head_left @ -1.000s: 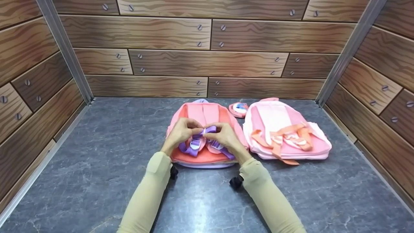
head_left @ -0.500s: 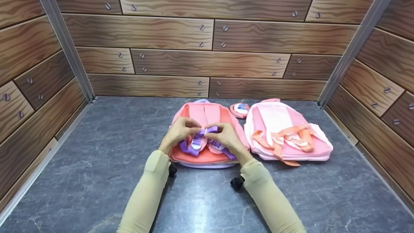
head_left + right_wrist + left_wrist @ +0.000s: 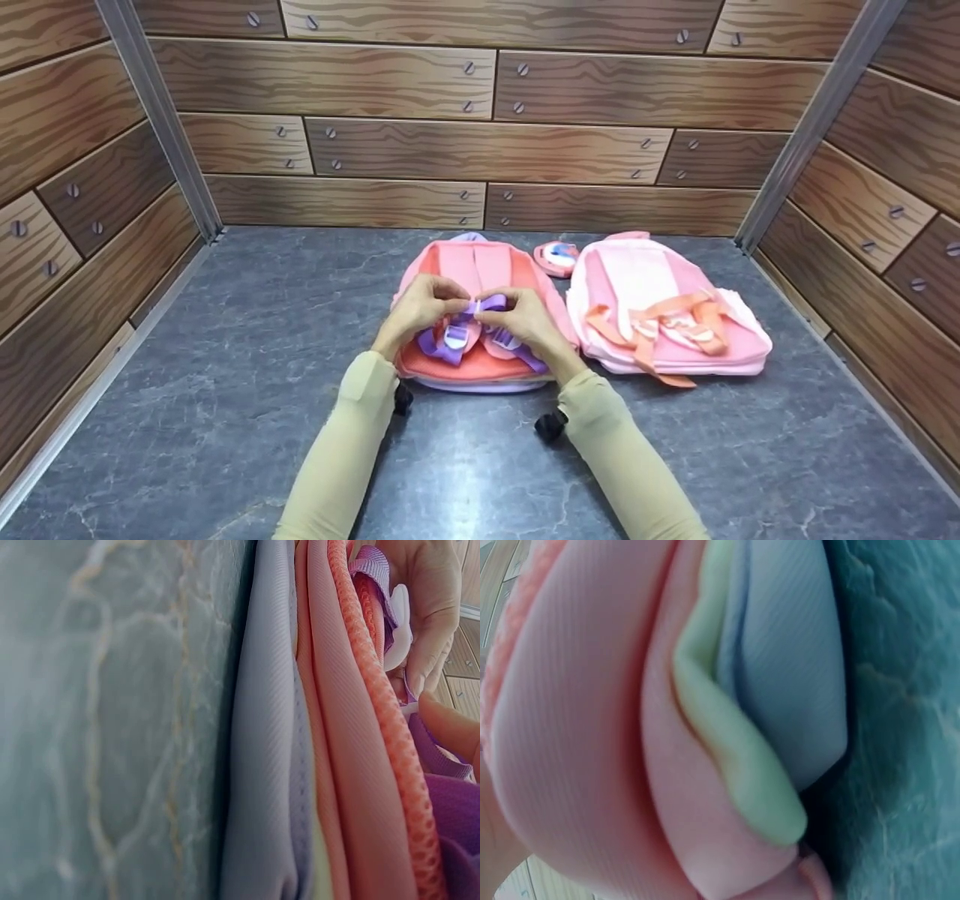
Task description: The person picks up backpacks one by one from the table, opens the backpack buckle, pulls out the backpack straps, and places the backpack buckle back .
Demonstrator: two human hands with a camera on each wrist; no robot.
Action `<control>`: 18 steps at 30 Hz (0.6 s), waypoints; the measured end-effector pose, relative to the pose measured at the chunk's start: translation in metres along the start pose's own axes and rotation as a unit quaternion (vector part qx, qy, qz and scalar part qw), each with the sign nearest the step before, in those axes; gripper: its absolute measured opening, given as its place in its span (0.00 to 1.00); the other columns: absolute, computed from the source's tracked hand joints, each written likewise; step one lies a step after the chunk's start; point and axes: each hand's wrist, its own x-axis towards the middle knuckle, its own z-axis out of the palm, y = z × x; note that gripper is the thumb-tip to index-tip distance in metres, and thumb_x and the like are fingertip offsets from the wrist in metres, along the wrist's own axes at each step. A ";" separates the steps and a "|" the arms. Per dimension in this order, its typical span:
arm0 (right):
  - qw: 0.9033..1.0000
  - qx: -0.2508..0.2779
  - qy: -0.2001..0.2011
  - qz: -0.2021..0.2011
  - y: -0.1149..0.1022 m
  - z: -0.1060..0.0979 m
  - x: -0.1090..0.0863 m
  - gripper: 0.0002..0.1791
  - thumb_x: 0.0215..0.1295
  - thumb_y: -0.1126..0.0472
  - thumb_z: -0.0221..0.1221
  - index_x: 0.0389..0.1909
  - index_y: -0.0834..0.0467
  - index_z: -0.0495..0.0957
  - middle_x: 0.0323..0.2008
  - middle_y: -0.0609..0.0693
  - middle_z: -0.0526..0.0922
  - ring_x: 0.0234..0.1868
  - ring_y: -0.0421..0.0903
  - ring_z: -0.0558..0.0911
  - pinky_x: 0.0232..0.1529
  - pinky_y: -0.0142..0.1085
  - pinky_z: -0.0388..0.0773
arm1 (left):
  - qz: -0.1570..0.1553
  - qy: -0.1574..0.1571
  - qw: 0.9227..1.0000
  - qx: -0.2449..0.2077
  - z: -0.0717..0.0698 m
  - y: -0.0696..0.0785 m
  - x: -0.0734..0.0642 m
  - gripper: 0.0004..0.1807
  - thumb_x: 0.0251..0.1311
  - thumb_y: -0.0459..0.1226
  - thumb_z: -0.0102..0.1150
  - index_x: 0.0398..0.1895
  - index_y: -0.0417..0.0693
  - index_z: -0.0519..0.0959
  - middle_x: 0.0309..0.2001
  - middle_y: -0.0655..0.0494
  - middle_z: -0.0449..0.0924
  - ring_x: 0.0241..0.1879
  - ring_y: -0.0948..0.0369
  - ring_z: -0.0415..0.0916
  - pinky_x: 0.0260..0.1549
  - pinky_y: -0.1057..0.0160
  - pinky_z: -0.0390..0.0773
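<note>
On the grey marbled bench (image 3: 225, 420), left hand (image 3: 417, 307) and right hand (image 3: 525, 319) both pinch the coral backpack's (image 3: 480, 367) purple webbing strap (image 3: 487, 304); feeding it squarely, without twisting, seems best.

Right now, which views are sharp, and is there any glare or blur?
Head view: sharp, even light, with a soft glare streak on the grey marbled tabletop. Left wrist view: too close, the pink backpack fills it, soft. Right wrist view: fabric edges sharper, the right hand blurred.
</note>
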 end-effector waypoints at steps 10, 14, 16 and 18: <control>1.000 -0.004 0.000 -0.007 0.000 0.001 0.000 0.17 0.51 0.67 0.71 0.44 0.61 0.85 0.37 0.50 0.87 0.32 0.37 0.80 0.36 0.29 0.77 | -0.007 -0.014 1.000 -0.009 0.002 -0.002 0.000 0.05 0.60 0.33 0.65 0.37 0.40 0.85 0.25 0.54 0.80 0.12 0.66 0.65 0.09 0.70 0.67; 1.000 -0.007 -0.003 -0.006 0.001 0.000 0.000 0.17 0.51 0.65 0.71 0.44 0.61 0.85 0.36 0.49 0.86 0.32 0.37 0.80 0.36 0.29 0.77 | -0.003 -0.014 1.000 -0.012 0.000 -0.003 0.000 0.05 0.59 0.33 0.65 0.37 0.40 0.85 0.25 0.55 0.81 0.12 0.66 0.65 0.10 0.70 0.67; 1.000 -0.005 -0.002 -0.003 0.000 -0.001 -0.001 0.17 0.51 0.65 0.71 0.44 0.61 0.85 0.36 0.49 0.86 0.32 0.37 0.80 0.36 0.29 0.77 | -0.002 -0.008 1.000 -0.013 -0.001 -0.003 0.000 0.05 0.59 0.33 0.65 0.36 0.40 0.85 0.26 0.55 0.81 0.13 0.67 0.66 0.11 0.71 0.67; 1.000 -0.004 0.000 0.001 0.000 -0.001 -0.001 0.17 0.51 0.65 0.71 0.45 0.61 0.85 0.35 0.48 0.86 0.31 0.38 0.80 0.35 0.29 0.77 | -0.001 -0.001 1.000 -0.013 -0.002 -0.003 0.000 0.05 0.59 0.32 0.65 0.36 0.40 0.85 0.27 0.55 0.81 0.14 0.67 0.66 0.12 0.72 0.66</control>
